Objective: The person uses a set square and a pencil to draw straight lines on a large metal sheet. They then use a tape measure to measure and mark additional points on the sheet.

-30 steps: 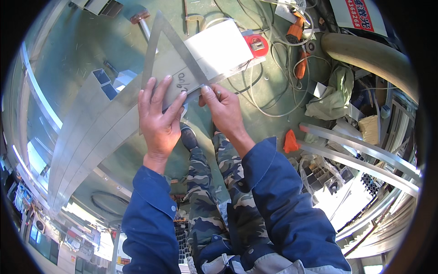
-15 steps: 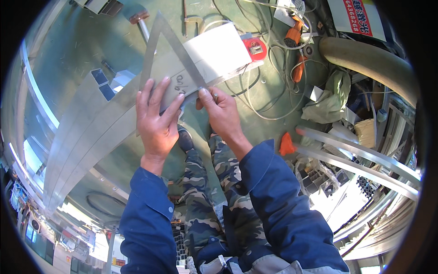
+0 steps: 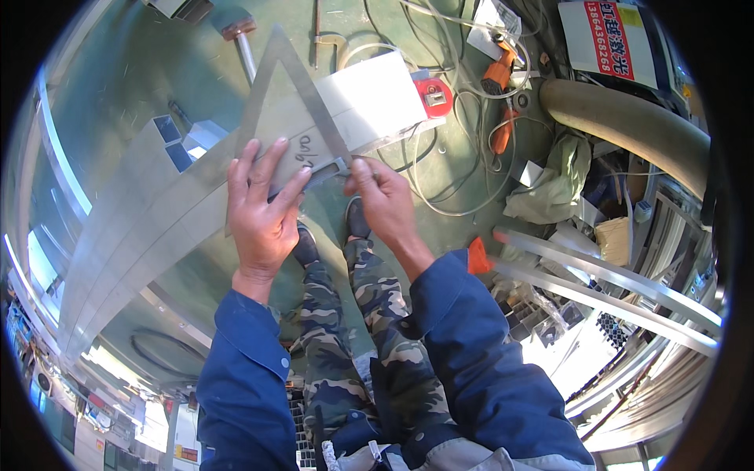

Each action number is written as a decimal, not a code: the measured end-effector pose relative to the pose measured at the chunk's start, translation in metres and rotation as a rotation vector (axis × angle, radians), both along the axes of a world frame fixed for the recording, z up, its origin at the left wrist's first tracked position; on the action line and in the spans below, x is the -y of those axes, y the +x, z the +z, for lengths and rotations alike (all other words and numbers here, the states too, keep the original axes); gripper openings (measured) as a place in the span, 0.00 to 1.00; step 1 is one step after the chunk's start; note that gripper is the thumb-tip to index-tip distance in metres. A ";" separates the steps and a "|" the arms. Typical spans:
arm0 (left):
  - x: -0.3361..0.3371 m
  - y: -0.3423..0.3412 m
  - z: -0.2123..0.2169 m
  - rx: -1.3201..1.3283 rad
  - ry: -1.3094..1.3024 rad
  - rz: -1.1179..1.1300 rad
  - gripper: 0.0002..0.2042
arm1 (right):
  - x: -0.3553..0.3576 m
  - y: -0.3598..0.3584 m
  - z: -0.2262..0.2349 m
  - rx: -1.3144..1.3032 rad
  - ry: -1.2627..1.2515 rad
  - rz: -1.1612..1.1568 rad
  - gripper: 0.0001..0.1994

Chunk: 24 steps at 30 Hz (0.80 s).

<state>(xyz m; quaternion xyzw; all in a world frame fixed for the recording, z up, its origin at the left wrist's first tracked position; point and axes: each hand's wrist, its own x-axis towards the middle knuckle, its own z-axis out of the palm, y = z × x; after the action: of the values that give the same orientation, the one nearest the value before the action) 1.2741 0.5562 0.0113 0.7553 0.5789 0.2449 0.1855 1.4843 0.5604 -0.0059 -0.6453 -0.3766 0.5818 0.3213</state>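
Note:
A flat metal triangle (image 3: 316, 110), like a set square, lies across a long silvery metal profile (image 3: 161, 243) with handwritten marks on it. My left hand (image 3: 263, 212) rests on the triangle's lower side and the profile, its fingers spread. By the triangle's right corner is my right hand (image 3: 386, 202), thumb and forefinger pressed together at the profile's edge. Whatever they pinch is too small and hidden to name. Between the hands, the profile's side shows a hollow opening. Toward the far end sit a bright white sheet (image 3: 377, 94) and a red tape measure (image 3: 434, 98).
On the green floor lie a hammer (image 3: 242, 47), a clamp (image 3: 334, 43), an orange power tool (image 3: 499, 74) and looping hoses. A thick grey duct (image 3: 620, 110) curves along the right. Long metal bars (image 3: 613, 302) jut in below it. Box tubes (image 3: 173, 141) stand left of the profile.
My right hand has slid slightly right of the triangle's corner, uncovering the hollow opening in the profile. My left hand stays spread in place. The view has shifted a little, showing both shoes.

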 end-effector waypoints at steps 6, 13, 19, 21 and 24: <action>0.004 0.000 -0.003 0.015 0.002 0.022 0.22 | -0.015 0.034 0.039 0.068 0.194 -0.029 0.20; 0.002 0.000 -0.004 0.018 0.020 0.029 0.21 | -0.062 0.051 0.054 0.040 0.152 0.023 0.21; 0.000 0.002 0.000 0.007 0.001 0.027 0.19 | -0.077 0.009 0.023 0.119 0.514 0.088 0.07; 0.001 0.002 0.000 0.005 -0.001 0.029 0.18 | -0.079 0.004 0.018 0.225 0.597 0.163 0.10; 0.000 0.001 0.002 0.004 0.000 0.027 0.18 | -0.087 -0.005 0.015 0.272 0.743 0.168 0.09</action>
<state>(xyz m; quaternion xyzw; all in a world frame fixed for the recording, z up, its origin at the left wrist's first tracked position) 1.2751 0.5566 0.0129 0.7469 0.5887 0.2488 0.1832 1.4795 0.6470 0.0095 -0.5234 -0.6517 0.3397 0.4311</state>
